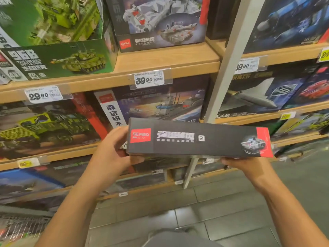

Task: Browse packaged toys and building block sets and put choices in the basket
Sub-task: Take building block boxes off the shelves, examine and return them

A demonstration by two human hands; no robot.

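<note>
Both hands hold the dark Sembo box [199, 139] before the shelves [167, 59], long axis left-right, narrow side (marked 2) facing up; left hand [114, 150] grips the logo end, right hand [247, 165] supports underneath the red end.

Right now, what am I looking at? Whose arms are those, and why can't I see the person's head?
The camera is worn on the person's head and looks forward and down, so you see only their two bare arms reaching out. They stand in a shop in front of wooden shelves full of building block sets. Both hands hold one long dark box with a red Sembo logo and a little tank picture on its side. The left hand grips its left end, and the right hand supports its right end from below. Behind it sit other sets, such as a green tank box, with white price tags on the shelf edges. The grey part at the bottom is floor tiles.
</note>
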